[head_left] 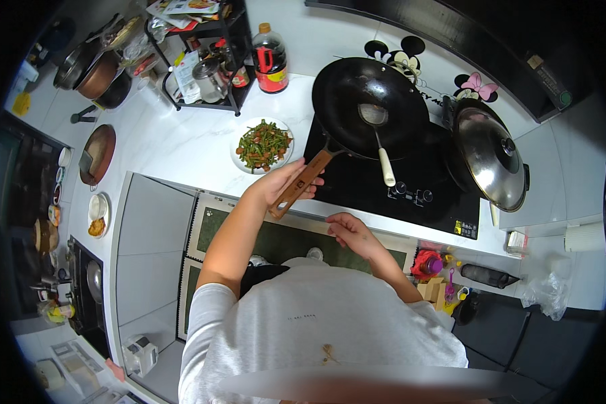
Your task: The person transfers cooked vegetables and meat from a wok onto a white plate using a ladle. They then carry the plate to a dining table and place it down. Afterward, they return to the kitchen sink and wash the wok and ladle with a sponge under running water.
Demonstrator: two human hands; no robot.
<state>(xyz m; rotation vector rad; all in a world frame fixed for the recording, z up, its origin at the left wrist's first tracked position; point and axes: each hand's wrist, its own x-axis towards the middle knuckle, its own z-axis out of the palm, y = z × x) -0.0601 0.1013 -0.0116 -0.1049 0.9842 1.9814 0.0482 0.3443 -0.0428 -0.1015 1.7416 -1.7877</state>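
Note:
The wooden handle (303, 182) of a black wok (343, 101) lies across my left hand (279, 181), whose fingers reach under it and show on its far side. The wok sits at the left of a black glass cooktop (343, 187). A metal spatula (373, 115) rests in the wok, its cream handle over the near rim. My right hand (352, 233) hangs before the counter edge with loosely bent fingers and holds nothing. Left of the wok handle, a white plate (237, 156) carries cooked green beans with browned pieces (264, 145).
On the right burner stands a lidded pan (490, 151). A large sauce bottle (270, 60) and a black shelf rack (237, 96) line the back wall. A round board with a cleaver (87, 164) and a small plate of food (98, 214) occupy the left counter. The range hood (434, 30) overhangs the cooktop.

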